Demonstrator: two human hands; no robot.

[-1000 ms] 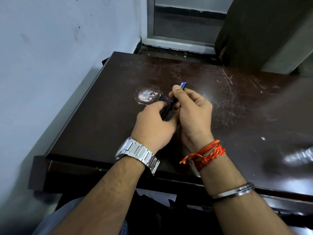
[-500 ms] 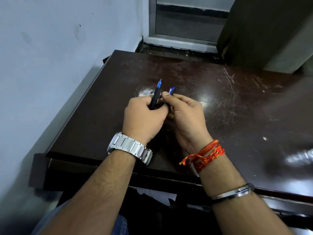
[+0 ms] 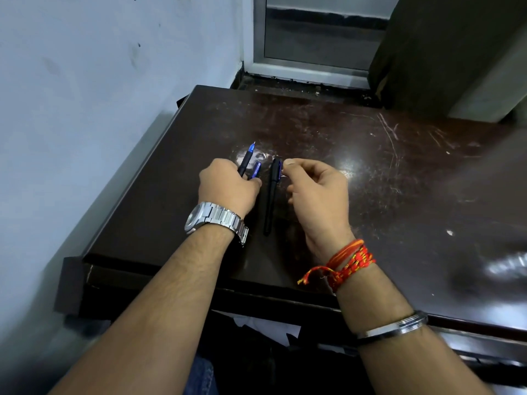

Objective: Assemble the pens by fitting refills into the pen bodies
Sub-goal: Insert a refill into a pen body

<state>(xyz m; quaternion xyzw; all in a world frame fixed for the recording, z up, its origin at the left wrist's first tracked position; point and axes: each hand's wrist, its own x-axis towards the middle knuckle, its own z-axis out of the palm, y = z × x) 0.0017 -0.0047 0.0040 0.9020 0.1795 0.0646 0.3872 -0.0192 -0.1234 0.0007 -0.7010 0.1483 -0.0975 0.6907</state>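
Both forearms reach forward from the bottom of the view over the near edge of the dark brown counter [image 3: 370, 195]; the right forearm carries a metal bangle [image 3: 393, 327] and, nearer the wrist, red and orange threads [image 3: 346, 263]; the left wrist carries a silver metal watch [image 3: 216, 219].

Between the two hands a black pen [image 3: 271, 195] lies flat on the counter, its length running from near to far, with a bit of blue at its far end; neither hand holds it, though the far end lies just beside the right thumb.

The left hand [image 3: 228, 186] rests with its back up, the fingers curled closed around a black pen body with a blue tip [image 3: 247, 158]; the tip points away and stands out past the knuckles. Just to the right of it, a short blue piece [image 3: 255, 170] also comes out from the same grip; it bears some pale printing, too small to read.

The right hand [image 3: 316, 192] is raised a little over the counter, palm turned to the left, the fingers bent and the thumb meeting the forefinger in a pinch; something thin may be between them, but I cannot tell what, or whether anything is held at all.

Farther off, the counter is scratched and shows a pale worn patch [image 3: 256, 156] behind the pens; a pale wall [image 3: 85, 81] stands at the left, and a metal door frame [image 3: 256, 38] behind.
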